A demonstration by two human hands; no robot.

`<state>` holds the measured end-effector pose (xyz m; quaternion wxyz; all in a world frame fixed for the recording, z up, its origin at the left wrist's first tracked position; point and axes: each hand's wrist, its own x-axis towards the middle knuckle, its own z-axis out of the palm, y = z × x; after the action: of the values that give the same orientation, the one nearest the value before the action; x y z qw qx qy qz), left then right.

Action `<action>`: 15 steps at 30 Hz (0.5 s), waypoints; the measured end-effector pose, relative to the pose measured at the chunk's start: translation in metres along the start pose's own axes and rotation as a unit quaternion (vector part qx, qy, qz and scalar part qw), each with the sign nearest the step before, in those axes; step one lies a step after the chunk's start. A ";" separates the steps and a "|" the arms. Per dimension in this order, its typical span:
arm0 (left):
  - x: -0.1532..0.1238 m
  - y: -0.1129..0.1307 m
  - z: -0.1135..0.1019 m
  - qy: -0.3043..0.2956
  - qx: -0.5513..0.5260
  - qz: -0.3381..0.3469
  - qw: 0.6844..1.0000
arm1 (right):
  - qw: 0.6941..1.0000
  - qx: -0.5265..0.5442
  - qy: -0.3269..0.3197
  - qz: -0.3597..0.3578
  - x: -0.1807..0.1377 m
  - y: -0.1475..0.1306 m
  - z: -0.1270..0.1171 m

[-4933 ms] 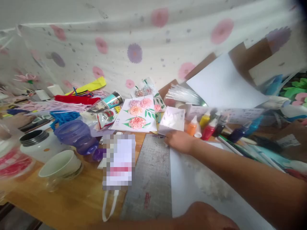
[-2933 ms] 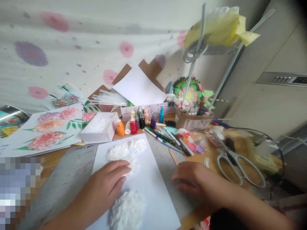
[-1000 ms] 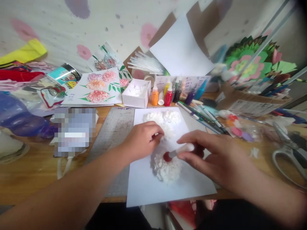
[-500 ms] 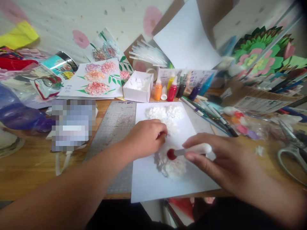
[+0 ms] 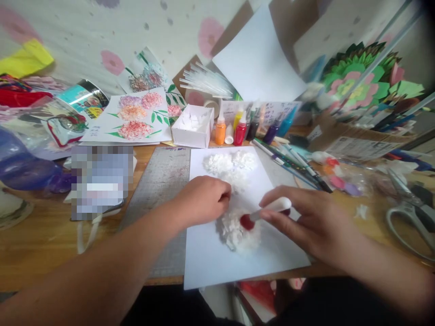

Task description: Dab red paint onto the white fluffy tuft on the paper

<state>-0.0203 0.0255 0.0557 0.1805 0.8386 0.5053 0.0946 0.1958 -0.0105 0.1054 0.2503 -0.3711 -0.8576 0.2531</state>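
Paper lies flat on the mat, white tissue tufts stuck on it. Left hand presses the sheet just left of the tufts, fingers curled together. Right hand pinches a dropper, its long axis running leftward, red tip touching the nearest tuft.

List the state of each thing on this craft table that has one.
Left hand: curled, pressing the white sheet.
Right hand: gripping the white-handled red-tipped dauber.
Dauber: tilted, tip on the lower white tissue flower.
White cardboard box: open.
Orange paint bottle: upright, capped.
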 end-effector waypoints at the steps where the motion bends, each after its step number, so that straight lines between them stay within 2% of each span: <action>1: 0.000 0.000 0.000 -0.003 -0.001 -0.001 1.000 | 1.000 0.012 -0.009 -0.003 0.000 0.000 0.000; 4: 0.000 0.000 -0.001 -0.021 0.000 -0.001 1.000 | 0.997 0.050 -0.054 -0.028 0.000 0.000 0.000; 7: 0.000 0.000 -0.001 -0.022 -0.001 -0.004 1.000 | 1.000 0.013 -0.007 -0.011 0.003 0.000 0.002; 11: 0.000 -0.002 -0.001 -0.033 -0.006 0.010 0.999 | 0.996 0.061 -0.066 -0.018 0.005 0.000 0.001; 13: 0.000 -0.002 -0.001 -0.036 -0.005 0.015 0.999 | 0.998 0.045 -0.040 -0.024 0.005 0.000 0.001; 15: 0.000 -0.003 0.000 -0.034 0.001 0.015 0.999 | 1.000 0.012 -0.002 0.002 0.005 0.001 0.001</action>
<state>-0.0228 0.0267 0.0550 0.1951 0.8490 0.4862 0.0686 0.1932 -0.0065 0.1056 0.2528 -0.3691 -0.8544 0.2643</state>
